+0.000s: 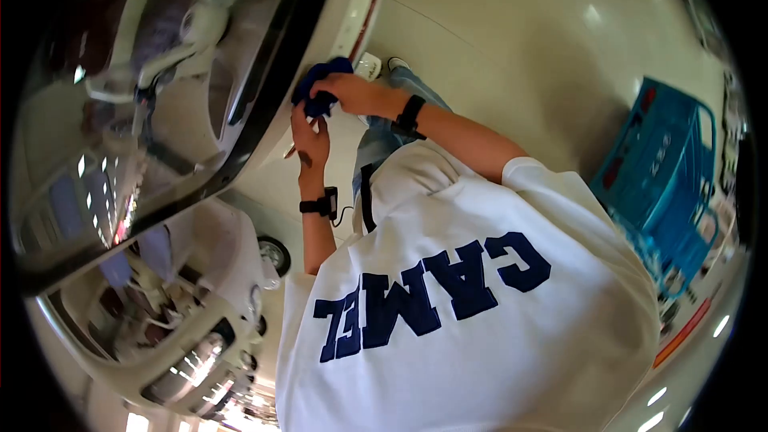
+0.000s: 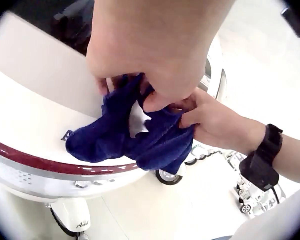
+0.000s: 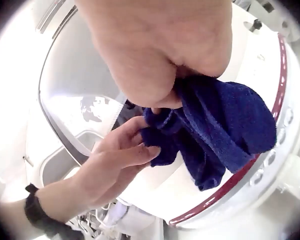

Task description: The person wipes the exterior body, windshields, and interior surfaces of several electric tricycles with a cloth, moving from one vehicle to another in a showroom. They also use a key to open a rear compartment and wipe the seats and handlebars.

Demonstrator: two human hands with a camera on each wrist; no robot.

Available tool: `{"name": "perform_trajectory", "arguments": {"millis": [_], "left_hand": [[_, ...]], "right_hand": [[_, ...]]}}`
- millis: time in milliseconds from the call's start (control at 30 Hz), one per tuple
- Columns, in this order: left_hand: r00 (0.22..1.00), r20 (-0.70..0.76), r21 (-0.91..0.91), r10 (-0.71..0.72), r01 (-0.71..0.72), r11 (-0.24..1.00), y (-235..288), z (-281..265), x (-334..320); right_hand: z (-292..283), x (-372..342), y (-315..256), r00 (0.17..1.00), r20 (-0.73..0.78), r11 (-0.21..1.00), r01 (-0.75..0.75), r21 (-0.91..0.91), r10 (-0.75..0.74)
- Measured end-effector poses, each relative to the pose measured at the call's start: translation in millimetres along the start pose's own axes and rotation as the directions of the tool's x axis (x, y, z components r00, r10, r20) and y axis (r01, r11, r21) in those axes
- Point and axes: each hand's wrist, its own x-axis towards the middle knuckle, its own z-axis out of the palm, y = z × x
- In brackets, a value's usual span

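A dark blue cloth [image 1: 314,78] is bunched between my two hands, over the white body panel [image 2: 40,95] of a small vehicle. My right hand [image 1: 352,93] grips it from above in the head view; folds of the cloth [image 3: 225,120] hang past its curled fingers in the right wrist view. With thumb and fingers, my left hand [image 1: 312,140] pinches the cloth's other end, as the left hand [image 3: 112,167] in the right wrist view shows. A gap between the folds [image 2: 160,142] lets the white panel show through. The right hand's fingertips are partly hidden in the cloth.
Along the panel's lower edge runs a dark red strip [image 2: 40,165], with a white wheel fender [image 2: 72,215] below. The vehicle's windshield [image 1: 192,104] rises at the left. Another white vehicle [image 1: 184,352] stands behind it. A teal cargo vehicle [image 1: 660,152] is at right.
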Motion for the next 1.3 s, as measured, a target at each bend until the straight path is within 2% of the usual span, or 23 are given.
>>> {"name": "perform_trajectory", "arguments": {"millis": [67,133,167,200,267,300,367,433,467,533,567,700,800,967,1033,1067,1100,1133,1167,1200,1267,1300], "left_hand": [[0.992,0.101,-0.256,-0.072,0.096,0.962,-3,11,-9],[0.986,0.169,-0.243,0.010,0.032,0.969,2,18,-19],[0.978,0.198,-0.226,0.064,-0.018,0.974,6,22,-22],[0.966,0.258,-0.208,0.027,0.029,0.978,20,24,-26],[0.896,0.384,-0.296,0.222,-0.108,0.949,28,39,-30],[0.851,0.503,-0.386,0.151,0.064,0.920,29,48,-30],[0.788,0.601,-0.411,0.130,0.166,0.897,36,69,-37],[0.740,0.659,-0.401,0.138,0.191,0.896,52,89,-42],[0.718,0.682,-0.395,0.141,0.199,0.897,62,101,-45],[0.683,0.715,-0.383,0.150,0.202,0.901,79,122,-53],[0.666,0.729,-0.377,0.157,0.200,0.904,92,134,-60],[0.627,0.748,-0.365,0.218,0.116,0.924,151,197,-94],[0.573,0.763,-0.364,0.299,-0.001,0.931,203,256,-118],[0.466,0.793,-0.356,0.392,-0.168,0.919,280,336,-141],[0.413,0.799,-0.352,0.438,-0.269,0.896,303,362,-134],[0.383,0.803,-0.347,0.456,-0.321,0.881,314,374,-131],[0.357,0.811,-0.346,0.463,-0.343,0.873,327,385,-126],[0.336,0.859,-0.329,0.387,-0.219,0.919,348,391,-123],[0.253,0.941,-0.259,0.223,0.117,0.959,369,398,-116],[0.352,0.935,-0.195,0.032,0.438,0.878,379,414,-115],[0.367,0.909,-0.404,0.197,0.664,0.629,421,440,-100],[0.351,0.916,-0.391,0.194,0.674,0.627,426,465,-93]], "right_hand": [[-6,-31,-22,0.994,-0.030,0.993,-0.103,0.055,0.104],[-13,-56,-38,0.971,0.059,0.971,-0.234,0.054,0.231],[-12,-68,-39,0.961,0.072,0.948,-0.277,0.160,0.269],[-15,-83,-43,0.985,0.028,0.975,-0.170,0.145,0.168],[-23,-110,-52,0.994,0.043,0.987,-0.101,0.121,0.097],[-28,-120,-58,0.988,0.040,0.985,-0.154,0.074,0.151],[-47,-150,-67,0.988,-0.005,0.983,-0.155,0.104,0.156],[-63,-180,-68,0.985,-0.096,0.973,-0.124,0.197,0.145],[-72,-198,-68,0.984,-0.104,0.975,-0.123,0.184,0.144],[-96,-232,-82,0.957,-0.211,0.954,-0.142,0.263,0.201],[-114,-255,-90,0.955,-0.204,0.947,-0.155,0.281,0.217],[-168,-338,-116,0.928,-0.313,0.965,-0.133,0.228,0.202],[-190,-392,-113,0.885,-0.431,0.966,-0.071,0.248,0.176],[-242,-471,-117,0.816,-0.568,0.986,-0.022,0.162,0.112],[-258,-489,-101,0.740,-0.667,0.996,-0.083,0.041,0.089],[-265,-503,-90,0.736,-0.671,0.995,-0.086,0.044,0.093],[-269,-518,-74,0.674,-0.726,0.988,-0.140,0.061,0.141],[-272,-532,-57,0.604,-0.774,0.977,-0.195,0.087,0.190],[-275,-546,-39,0.556,-0.810,0.972,-0.222,0.075,0.189],[-279,-560,-25,0.545,-0.813,0.969,-0.229,0.090,0.204],[-289,-586,3,0.427,-0.841,0.912,-0.373,0.170,0.332],[-294,-602,21,0.441,-0.822,0.892,-0.421,0.163,0.359]]}}
